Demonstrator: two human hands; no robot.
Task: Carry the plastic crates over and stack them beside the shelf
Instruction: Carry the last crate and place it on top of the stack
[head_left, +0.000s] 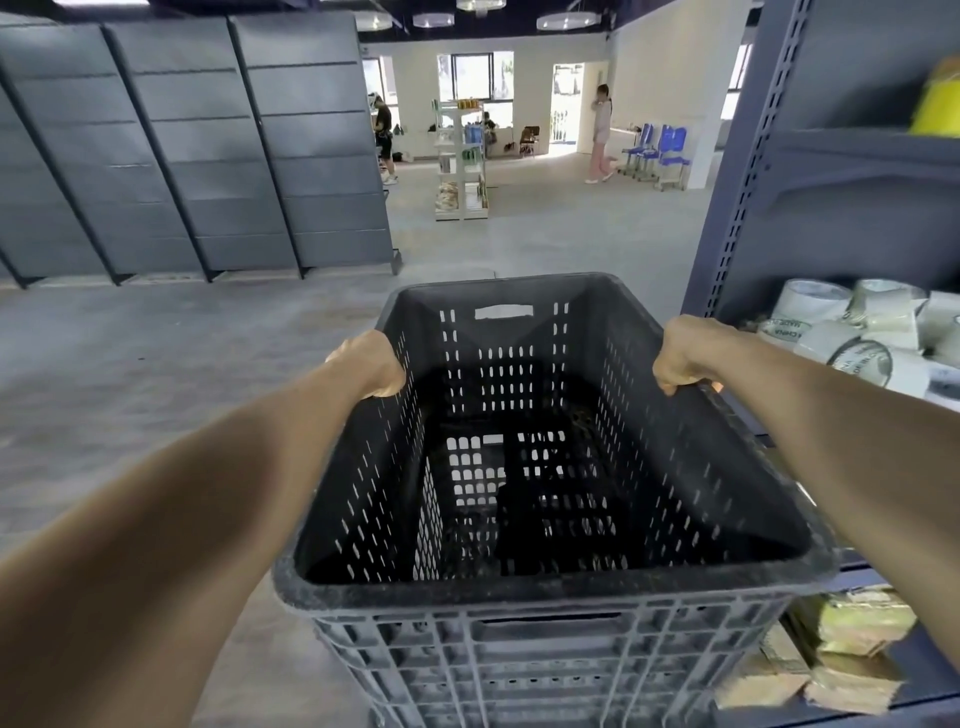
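Observation:
A large dark grey plastic crate (550, 587) with perforated walls fills the lower middle of the head view, empty inside. My left hand (369, 366) grips its left rim, and my right hand (678, 356) grips its right rim. Both arms stretch forward, holding the crate off the floor. A blue-grey metal shelf (748, 171) stands directly to the right of the crate, almost touching its right side. Through the crate's slotted bottom I see pale floor and something dark below.
The shelf holds white cups (852, 332) at crate height, a yellow item (935, 104) above and packets (852, 639) below. Grey shelving backs (208, 156) line the left. Bare concrete floor (156, 353) lies ahead. Two people, a small white rack (462, 161) and blue chairs (660, 148) are far off.

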